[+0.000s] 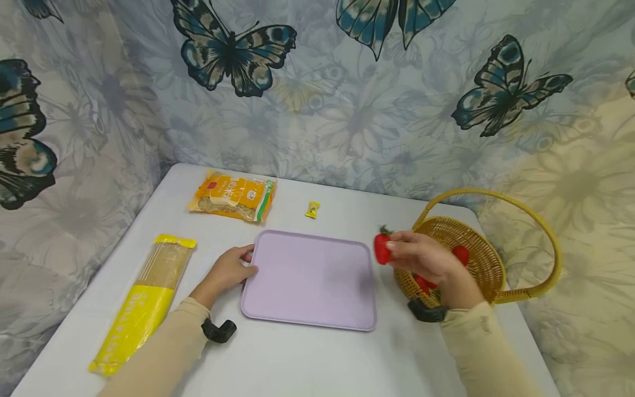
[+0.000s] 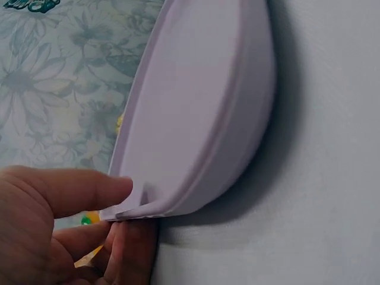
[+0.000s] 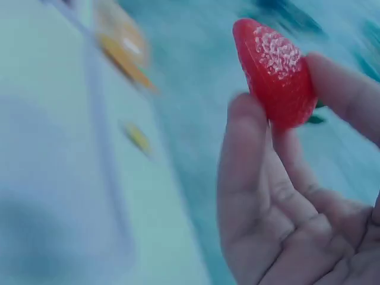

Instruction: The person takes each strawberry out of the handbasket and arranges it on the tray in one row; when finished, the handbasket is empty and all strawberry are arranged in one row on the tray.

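Note:
A lilac tray (image 1: 307, 281) lies in the middle of the white table. Its left edge is pinched by my left hand (image 1: 229, 271), with the thumb (image 2: 95, 191) on top of the rim and the fingers beneath. Between the thumb and fingers of my right hand (image 1: 426, 256) is a red strawberry (image 1: 382, 248) with green leaves, held above the table just past the tray's right edge. Behind that hand stands a wicker basket (image 1: 488, 253) with a tall handle, and more red strawberries (image 1: 461, 254) lie inside it, partly hidden by the hand.
On the left lies a long yellow pasta packet (image 1: 144, 309). An orange bag of grain (image 1: 233, 196) sits at the back left, and a small yellow wrapped candy (image 1: 312, 209) lies behind the tray. Patterned butterfly cloth (image 1: 347, 121) hangs behind the table.

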Tool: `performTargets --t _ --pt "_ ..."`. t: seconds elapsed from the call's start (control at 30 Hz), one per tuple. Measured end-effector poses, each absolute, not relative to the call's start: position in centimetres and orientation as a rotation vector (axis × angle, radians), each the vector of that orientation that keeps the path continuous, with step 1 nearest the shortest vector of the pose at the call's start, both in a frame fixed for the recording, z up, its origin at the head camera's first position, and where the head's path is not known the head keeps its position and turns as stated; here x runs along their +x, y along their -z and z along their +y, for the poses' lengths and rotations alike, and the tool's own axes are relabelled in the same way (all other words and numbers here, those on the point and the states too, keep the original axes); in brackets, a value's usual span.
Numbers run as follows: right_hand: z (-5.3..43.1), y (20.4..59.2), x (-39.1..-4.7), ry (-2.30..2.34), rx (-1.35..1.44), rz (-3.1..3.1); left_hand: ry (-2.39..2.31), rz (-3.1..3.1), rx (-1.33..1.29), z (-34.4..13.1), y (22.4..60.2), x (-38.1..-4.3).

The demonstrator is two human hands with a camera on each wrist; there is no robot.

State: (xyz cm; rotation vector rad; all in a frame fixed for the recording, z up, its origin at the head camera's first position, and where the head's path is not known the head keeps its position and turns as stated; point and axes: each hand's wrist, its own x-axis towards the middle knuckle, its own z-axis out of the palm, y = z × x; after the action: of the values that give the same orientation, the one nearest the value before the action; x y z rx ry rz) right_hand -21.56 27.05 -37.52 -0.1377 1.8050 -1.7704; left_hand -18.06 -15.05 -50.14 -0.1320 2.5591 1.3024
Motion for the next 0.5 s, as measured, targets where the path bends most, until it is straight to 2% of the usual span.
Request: performTargets --t 0.17,0.27,0.37,0.5 --pt "13.6 42.3 -23.7 1.527 0.065 2.008 -1.323 2.560 -0.159 -15.4 50.2 -17.9" --pt "7.5 44.9 -24.9 1.458 0.153 2.100 -1.336 2.562 -0.167 -15.6 50.3 -17.9" --pt "3.9 46.3 -25.6 1.404 0.216 2.218 -1.366 2.564 -0.147 -15.5 50.2 -17.9" --pt "1.7 46.8 -25.8 1.265 0.279 2.362 -1.379 2.559 -0.121 -15.2 50.1 -17.9"
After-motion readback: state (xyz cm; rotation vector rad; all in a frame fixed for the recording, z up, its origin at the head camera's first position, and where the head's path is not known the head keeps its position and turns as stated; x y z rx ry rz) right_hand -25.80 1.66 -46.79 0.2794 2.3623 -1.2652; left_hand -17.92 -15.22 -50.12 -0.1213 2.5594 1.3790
